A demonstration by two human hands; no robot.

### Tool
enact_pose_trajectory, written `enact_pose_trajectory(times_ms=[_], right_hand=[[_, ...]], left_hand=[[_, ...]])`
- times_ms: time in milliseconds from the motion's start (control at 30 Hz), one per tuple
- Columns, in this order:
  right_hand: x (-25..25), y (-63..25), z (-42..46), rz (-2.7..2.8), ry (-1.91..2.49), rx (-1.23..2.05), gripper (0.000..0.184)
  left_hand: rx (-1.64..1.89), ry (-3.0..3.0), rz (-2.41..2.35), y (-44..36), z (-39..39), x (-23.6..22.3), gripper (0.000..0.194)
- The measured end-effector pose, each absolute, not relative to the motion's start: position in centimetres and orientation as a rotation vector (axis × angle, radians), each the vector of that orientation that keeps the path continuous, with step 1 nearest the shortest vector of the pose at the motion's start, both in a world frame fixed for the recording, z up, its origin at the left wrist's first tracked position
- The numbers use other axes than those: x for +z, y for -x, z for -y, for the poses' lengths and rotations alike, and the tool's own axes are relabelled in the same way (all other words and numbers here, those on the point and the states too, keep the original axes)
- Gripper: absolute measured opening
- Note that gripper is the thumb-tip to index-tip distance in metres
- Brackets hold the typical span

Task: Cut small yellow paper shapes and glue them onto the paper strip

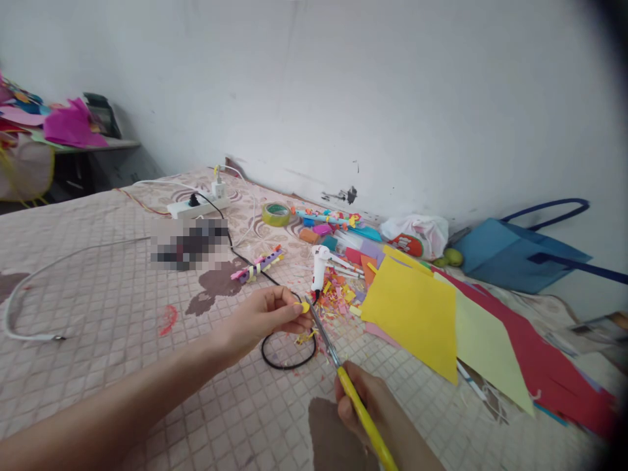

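My left hand (279, 313) pinches a small yellow piece (305, 306), of paper or foam, between thumb and fingers. Closed round the yellow handle of a pair of scissors (336, 356) is my right hand (366, 399). The scissor blades point away from me, and their tips are at the yellow piece; whether they touch it I cannot tell. Beyond my hands lie a white hot glue gun (320, 267) and a heap of colourful scraps (338, 294). A purple strip with yellow and pink bits (258, 265) rests to the left of the glue gun.
Yellow sheets (412, 307), a pale green sheet (485, 340) and red sheets (530, 333) spread on the right, before a blue bag (520, 255). A tape roll (275, 214) and a power strip (199, 204) stand farther back. A black cord (289, 367) loops beneath my left hand.
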State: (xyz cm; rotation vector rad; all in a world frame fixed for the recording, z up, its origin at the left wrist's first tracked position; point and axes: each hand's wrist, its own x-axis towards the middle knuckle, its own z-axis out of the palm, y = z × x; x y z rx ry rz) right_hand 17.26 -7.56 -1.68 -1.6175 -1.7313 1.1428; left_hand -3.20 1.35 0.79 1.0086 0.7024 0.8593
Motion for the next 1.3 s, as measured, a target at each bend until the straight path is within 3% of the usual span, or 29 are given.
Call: enact_pose_trajectory(times_ms=[367, 1133, 1300], right_hand=[[-1.8, -17.0, 7.4, 1.643, 1.609, 1.164, 0.050], [-1.3, -17.2, 7.4, 1.684, 1.578, 1.229, 0.040], [-0.9, -17.2, 7.4, 1.667, 1.588, 1.251, 0.044]], left_hand=[[0.835, -1.033, -0.710, 3.2, -1.5, 0.8, 0.022], [0.847, -0.999, -0.709, 3.1, -1.4, 0.8, 0.022], [0.823, -1.034, -0.699, 3.3, -1.7, 0.7, 0.022]])
